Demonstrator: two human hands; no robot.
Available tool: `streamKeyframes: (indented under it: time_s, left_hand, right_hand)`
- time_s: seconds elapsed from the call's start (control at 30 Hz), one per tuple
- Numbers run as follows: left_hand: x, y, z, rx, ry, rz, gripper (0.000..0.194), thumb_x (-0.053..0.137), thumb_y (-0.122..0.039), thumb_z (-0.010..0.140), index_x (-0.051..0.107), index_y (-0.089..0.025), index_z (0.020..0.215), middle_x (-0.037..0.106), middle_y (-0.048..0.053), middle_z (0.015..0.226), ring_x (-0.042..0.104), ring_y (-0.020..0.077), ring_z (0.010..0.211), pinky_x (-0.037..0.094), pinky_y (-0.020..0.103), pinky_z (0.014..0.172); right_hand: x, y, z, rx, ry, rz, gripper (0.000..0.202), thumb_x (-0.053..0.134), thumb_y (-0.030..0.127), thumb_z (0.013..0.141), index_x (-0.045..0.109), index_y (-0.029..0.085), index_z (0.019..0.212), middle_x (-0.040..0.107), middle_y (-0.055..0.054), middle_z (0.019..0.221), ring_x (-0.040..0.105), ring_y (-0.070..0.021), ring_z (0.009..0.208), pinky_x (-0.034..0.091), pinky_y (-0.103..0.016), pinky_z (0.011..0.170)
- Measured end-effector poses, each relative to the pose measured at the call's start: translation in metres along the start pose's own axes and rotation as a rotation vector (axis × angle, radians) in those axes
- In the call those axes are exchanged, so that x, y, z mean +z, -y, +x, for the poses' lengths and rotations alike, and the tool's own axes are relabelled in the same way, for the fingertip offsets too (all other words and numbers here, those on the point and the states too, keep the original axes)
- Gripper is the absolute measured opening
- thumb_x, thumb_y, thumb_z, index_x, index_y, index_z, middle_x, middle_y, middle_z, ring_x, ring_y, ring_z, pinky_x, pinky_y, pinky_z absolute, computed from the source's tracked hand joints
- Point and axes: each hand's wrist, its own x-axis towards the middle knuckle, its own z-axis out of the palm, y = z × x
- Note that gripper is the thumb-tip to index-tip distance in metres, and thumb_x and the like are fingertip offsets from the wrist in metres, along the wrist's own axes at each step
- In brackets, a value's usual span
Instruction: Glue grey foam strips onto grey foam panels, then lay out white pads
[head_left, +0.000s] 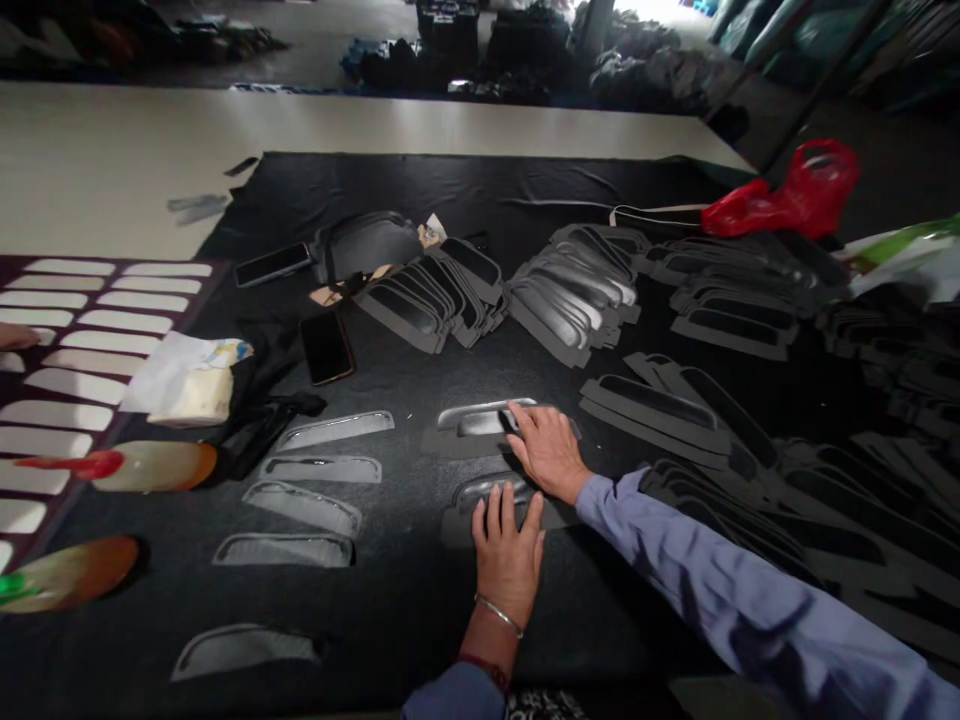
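Note:
My left hand (507,548) lies with its fingers spread on a dark grey curved panel piece (463,500) near the table's front. Just above it, my right hand (551,452) reaches in from the right, fingers stretched out. Its fingertips touch a second dark panel piece (476,420), which has a pale, shiny curved rim. Part of each piece is hidden under the hands. To the left, several loose grey curved strips (304,548) are laid out in a column, with shiny wet-looking edges.
Two squeeze bottles, one red-tipped (154,466) and one green-tipped (75,575), lie at the left. Fanned piles of panels (577,285) cover the back and right. Two phones (327,346), a white block (196,396), a red plastic bag (787,195) and another person's hand (16,337) are around.

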Motion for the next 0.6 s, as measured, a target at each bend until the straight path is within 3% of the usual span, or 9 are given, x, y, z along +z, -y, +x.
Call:
streamKeyframes:
  time_s: [0.2,0.3,0.37,0.47,0.6]
  left_hand:
    - [0.001,0.001,-0.001,-0.009,0.02,-0.009,0.045,0.062,-0.039,0.075,0.054,-0.036,0.119,0.053,0.011,0.127,0.046,0.0302,0.118,0.04,0.053,0.095]
    - [0.002,0.002,-0.001,-0.001,0.024,0.0,0.045,0.061,-0.039,0.075,0.053,-0.036,0.119,0.053,0.012,0.127,0.047,0.0304,0.118,0.04,0.053,0.095]
    - [0.002,0.003,-0.002,0.017,0.02,0.006,0.046,0.06,-0.04,0.076,0.051,-0.036,0.121,0.052,0.012,0.128,0.046,0.0301,0.119,0.04,0.053,0.095]
    - [0.002,0.006,-0.005,0.064,0.016,0.019,0.05,0.055,-0.042,0.079,0.045,-0.033,0.128,0.048,0.013,0.132,0.042,0.0304,0.123,0.038,0.053,0.097]
    - [0.002,0.008,-0.011,0.123,0.009,0.069,0.052,0.046,-0.036,0.085,0.04,-0.013,0.131,0.044,0.018,0.135,0.035,0.0307,0.128,0.033,0.052,0.102]
  right_hand:
    - [0.006,0.007,0.007,-0.061,0.106,0.005,0.047,0.041,0.041,0.091,0.041,0.02,0.132,0.056,-0.011,0.098,0.046,-0.0238,0.086,0.032,-0.034,0.072]
    - [0.008,0.0,0.004,-0.07,0.042,0.06,0.042,0.038,0.036,0.092,0.045,0.017,0.129,0.056,-0.011,0.096,0.046,-0.0234,0.084,0.035,-0.035,0.073]
    - [0.004,-0.012,-0.001,0.01,-0.065,0.136,0.038,0.035,0.031,0.093,0.048,0.014,0.124,0.056,-0.012,0.095,0.047,-0.023,0.085,0.038,-0.035,0.075]
    - [-0.009,-0.035,-0.02,0.125,-0.196,0.234,0.034,0.031,0.026,0.094,0.052,0.012,0.116,0.057,-0.011,0.091,0.048,-0.0224,0.086,0.042,-0.035,0.077]
    - [-0.027,-0.05,-0.066,0.044,-0.158,0.306,0.029,0.034,0.023,0.093,0.053,0.014,0.114,0.059,-0.011,0.095,0.051,-0.021,0.09,0.045,-0.035,0.079]
